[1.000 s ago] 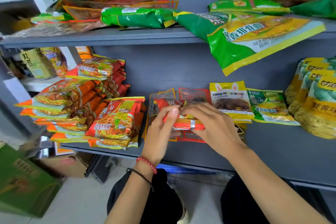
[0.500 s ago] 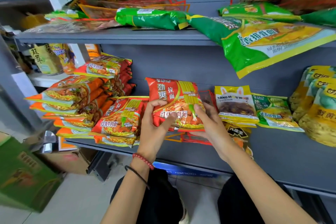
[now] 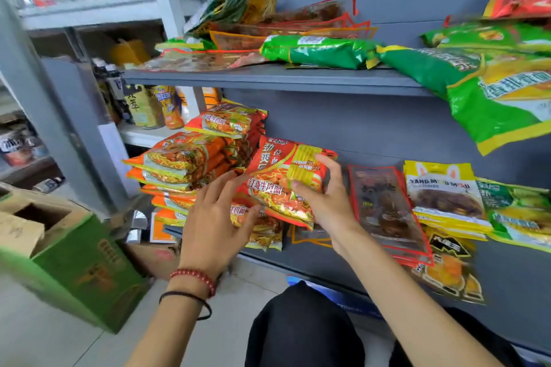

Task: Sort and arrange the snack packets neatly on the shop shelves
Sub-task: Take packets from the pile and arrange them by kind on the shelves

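1. Being carried at 9 o'clock toward the orange noodle-packet stack, a red crinkly plastic noodle packet is pinched by the right hand.
2. The left hand is spread open, holding nothing.
3. Next, a flat, squared laying onto that stack is called for.

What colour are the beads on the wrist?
Dark red beads, on the left wrist beside a thin black band; the head view shows them.

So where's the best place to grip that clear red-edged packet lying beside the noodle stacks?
Probably the near short edge of the clear red-edged packet, coming from the shelf front. It lies flat and thin, its near end reaching toward the shelf lip, while the yellow packets crowd its right side.
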